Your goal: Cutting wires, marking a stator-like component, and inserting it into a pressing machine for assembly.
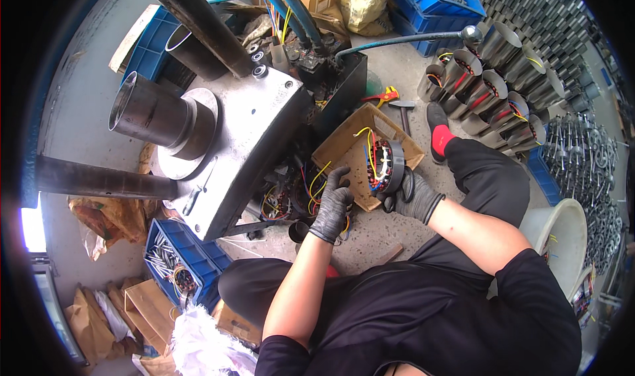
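Speckled floor (370, 244) is spreading under a cardboard box (340, 140); motor ring (395, 166) is hanging above, approx. 2 o'clock from left grip (335, 201), loosely curled, seemingly empty. Right grip (418, 201) is clasping its outer rim, best spot: prob. weighing plenty, feeling stiff; wires (371, 152) looking fragile.

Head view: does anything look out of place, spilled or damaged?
Mildly: a hammer and red-and-yellow tool lie loose on the floor by the cardboard box, not stored away. No clear spill or damage.
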A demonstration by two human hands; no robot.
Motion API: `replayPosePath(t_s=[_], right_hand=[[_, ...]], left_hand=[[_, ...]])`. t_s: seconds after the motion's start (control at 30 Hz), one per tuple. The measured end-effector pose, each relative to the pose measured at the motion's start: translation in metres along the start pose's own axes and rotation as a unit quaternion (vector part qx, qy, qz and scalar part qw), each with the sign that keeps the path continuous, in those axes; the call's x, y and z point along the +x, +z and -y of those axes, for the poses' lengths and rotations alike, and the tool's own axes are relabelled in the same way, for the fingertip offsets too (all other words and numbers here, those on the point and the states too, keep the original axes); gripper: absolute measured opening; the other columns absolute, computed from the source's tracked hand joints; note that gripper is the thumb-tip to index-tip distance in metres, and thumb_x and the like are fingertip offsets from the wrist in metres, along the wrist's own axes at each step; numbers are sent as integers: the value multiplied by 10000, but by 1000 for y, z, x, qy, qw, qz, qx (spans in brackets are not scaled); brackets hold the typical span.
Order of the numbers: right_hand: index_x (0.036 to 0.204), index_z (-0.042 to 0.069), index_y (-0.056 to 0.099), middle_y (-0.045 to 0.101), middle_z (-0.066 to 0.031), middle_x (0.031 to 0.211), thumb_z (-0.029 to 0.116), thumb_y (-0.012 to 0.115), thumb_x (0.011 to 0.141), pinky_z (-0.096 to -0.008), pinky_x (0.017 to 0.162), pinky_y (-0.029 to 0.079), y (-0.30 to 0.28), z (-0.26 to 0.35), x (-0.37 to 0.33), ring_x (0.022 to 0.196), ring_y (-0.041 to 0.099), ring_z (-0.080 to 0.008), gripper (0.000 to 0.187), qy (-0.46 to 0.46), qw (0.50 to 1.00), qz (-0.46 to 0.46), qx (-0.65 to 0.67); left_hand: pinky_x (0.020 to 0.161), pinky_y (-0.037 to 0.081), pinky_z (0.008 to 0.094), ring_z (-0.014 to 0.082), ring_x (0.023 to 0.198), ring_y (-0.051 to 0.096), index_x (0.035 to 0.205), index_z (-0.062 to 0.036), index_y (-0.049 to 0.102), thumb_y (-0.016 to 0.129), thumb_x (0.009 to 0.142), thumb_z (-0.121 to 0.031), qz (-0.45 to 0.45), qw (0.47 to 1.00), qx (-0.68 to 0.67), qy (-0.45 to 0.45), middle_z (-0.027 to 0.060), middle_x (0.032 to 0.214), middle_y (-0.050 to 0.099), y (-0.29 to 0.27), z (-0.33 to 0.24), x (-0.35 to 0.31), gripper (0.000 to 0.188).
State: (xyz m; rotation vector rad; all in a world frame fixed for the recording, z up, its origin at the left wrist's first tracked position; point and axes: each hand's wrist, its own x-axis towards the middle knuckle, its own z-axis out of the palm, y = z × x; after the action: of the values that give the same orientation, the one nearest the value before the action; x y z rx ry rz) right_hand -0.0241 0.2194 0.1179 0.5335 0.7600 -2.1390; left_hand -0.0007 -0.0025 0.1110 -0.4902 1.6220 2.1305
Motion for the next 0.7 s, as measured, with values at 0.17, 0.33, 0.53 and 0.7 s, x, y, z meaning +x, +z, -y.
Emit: replayPosePath(t_s=[0.17, 0.33, 0.53, 0.7], right_hand=[[1203, 79, 599, 697, -65, 939, 268, 525, 1055, -278, 471, 531, 19, -10, -10, 703, 700, -170, 251, -39, 996, 78, -19], [1145, 83, 623, 688, -70, 868, 272, 549, 1035, -272, 507, 540, 17, -10, -9, 640, 676, -165, 231, -82, 978, 43, -185], [1099, 146, 631, 667, -88, 758, 418, 516, 989, -301, 432, 436, -6, -28, 15, 524, 588, -189, 315, -35, 963, -152, -219], [1137, 70, 625, 703, -129, 836, 333, 499, 1010, -368, 532, 549, -13, -25, 26, 610, 661, -252, 318, -46, 992, -119, 11]], left_hand=[[971, 491, 339, 224, 1160, 616, 1466, -27, 486, 667, 929, -604, 69, 996, -63, -13, 142, 1293, 637, -5, 20, 20, 810], [880, 577, 380, 194, 1036, 682, 1437, -36, 494, 681, 960, -490, 65, 997, 16, 40, 97, 1210, 684, 26, 22, 16, 684], [855, 579, 350, 188, 985, 686, 1283, 11, 577, 671, 941, -64, 69, 911, -388, -124, 124, 1077, 703, 13, 30, 35, 362], [749, 595, 337, 233, 801, 701, 1157, -20, 622, 630, 914, -17, -41, 998, 13, 53, 109, 925, 693, 25, 23, 15, 242]])
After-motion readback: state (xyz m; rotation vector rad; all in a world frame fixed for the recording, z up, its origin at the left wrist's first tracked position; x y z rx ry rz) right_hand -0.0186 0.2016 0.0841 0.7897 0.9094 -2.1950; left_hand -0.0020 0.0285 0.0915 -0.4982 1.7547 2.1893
